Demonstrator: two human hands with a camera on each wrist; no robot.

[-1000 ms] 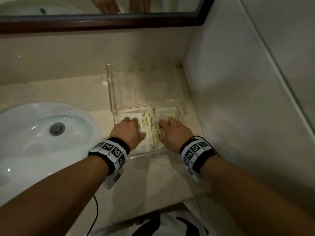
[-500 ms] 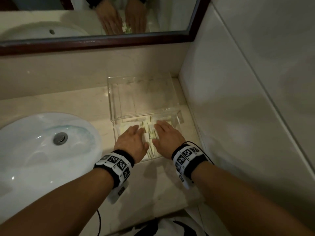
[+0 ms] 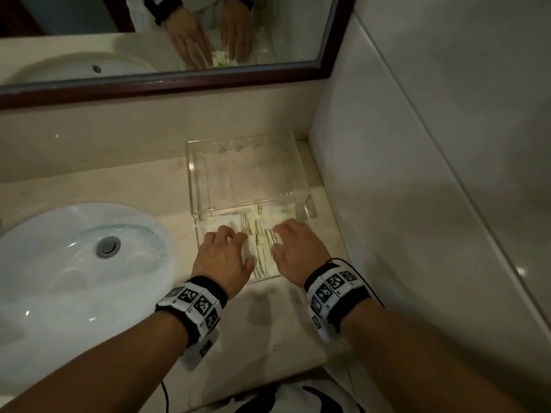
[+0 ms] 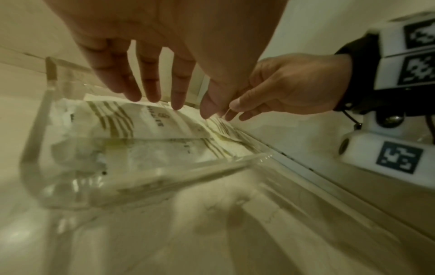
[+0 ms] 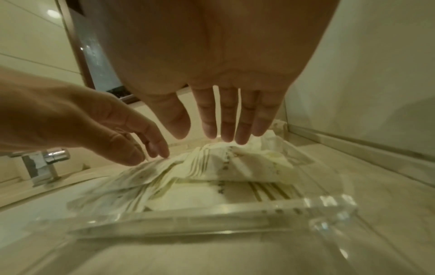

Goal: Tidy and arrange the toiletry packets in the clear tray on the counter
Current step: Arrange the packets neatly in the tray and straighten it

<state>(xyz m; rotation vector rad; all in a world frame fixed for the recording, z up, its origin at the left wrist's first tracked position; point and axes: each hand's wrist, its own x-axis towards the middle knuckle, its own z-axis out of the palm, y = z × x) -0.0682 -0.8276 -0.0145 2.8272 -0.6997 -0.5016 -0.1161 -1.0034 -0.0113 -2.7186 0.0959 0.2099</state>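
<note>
So the toiletry packets (image 3: 259, 231), white with olive-green stripes, sit in a loose overlapping heap in the near part of the clear tray (image 3: 193, 180), a few lying crooked over each other. The tray is on the beige bench (image 3: 134, 189), tucked into the corner where the back wall meets the side wall (image 3: 417, 144) at about 3 o'clock. Its far half looks bare through the plastic.

Both hands hang palm-down over the pile, fingers straight and a bit spread. The left hand (image 3: 223, 254) is at roughly 8 o'clock of the heap and the right hand (image 3: 298, 248) at roughly 4 o'clock, close together but not touching, with a strip of packets showing between them. In the wrist views the fingertips (image 4: 176, 106) are right at the top packet; can't tell if they actually press on it. Neither hand grips anything.

White sink (image 3: 74, 278) sits at 9 o'clock of the tray, and the mirror (image 3: 179, 40) at 12 o'clock reflects both hands.
</note>
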